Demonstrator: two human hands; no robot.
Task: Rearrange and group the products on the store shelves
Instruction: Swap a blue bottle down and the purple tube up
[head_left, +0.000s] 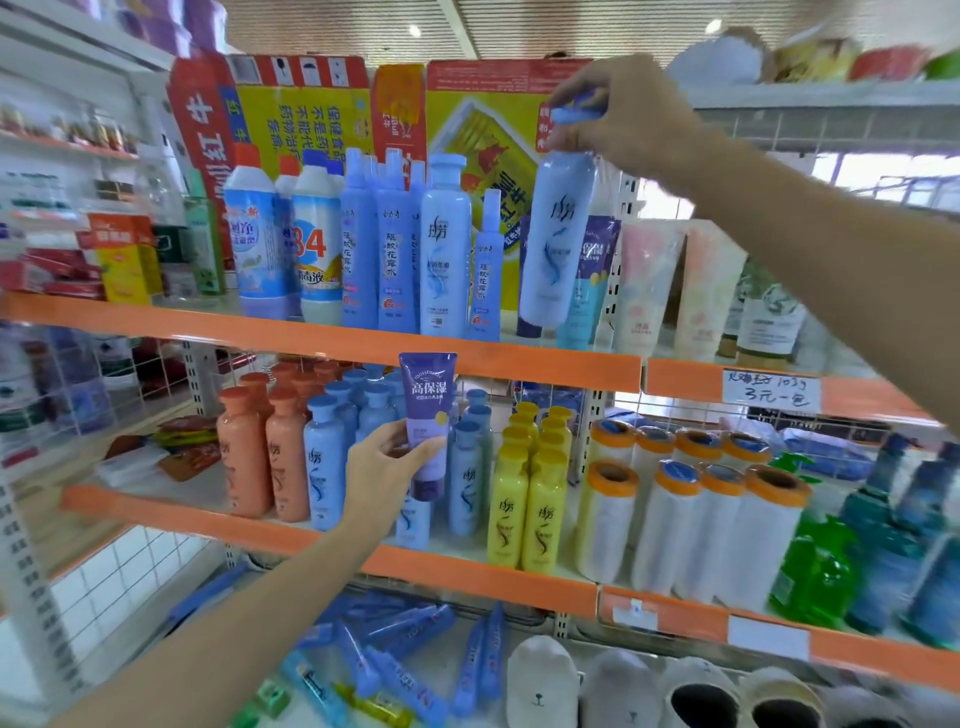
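My right hand (618, 111) grips pale blue bottle (556, 234) by its cap, lifted over top shelf (322, 332), matching bottle (445, 244) left, tubes (592, 280) crowding behind. My left hand (387, 467) holds purple tube (428, 410) before the blue bottles (324, 462).

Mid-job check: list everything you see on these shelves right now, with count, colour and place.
Light blue bottle: one, held by its cap above the upper shelf.
Purple tube: one, held before the middle shelf.
Blue spray bottles: several, upper shelf.
Disinfectant bottles: a few, white and blue, upper shelf left.
Orange bottles: several, middle shelf.
Yellow bottles: several, middle shelf.
Film rolls: about eight, white with orange cores, middle shelf right.
Green bottle: one, far right.
Slippers: several, pale, bottom.
Left hand: holds tube.
Right hand: grips cap.
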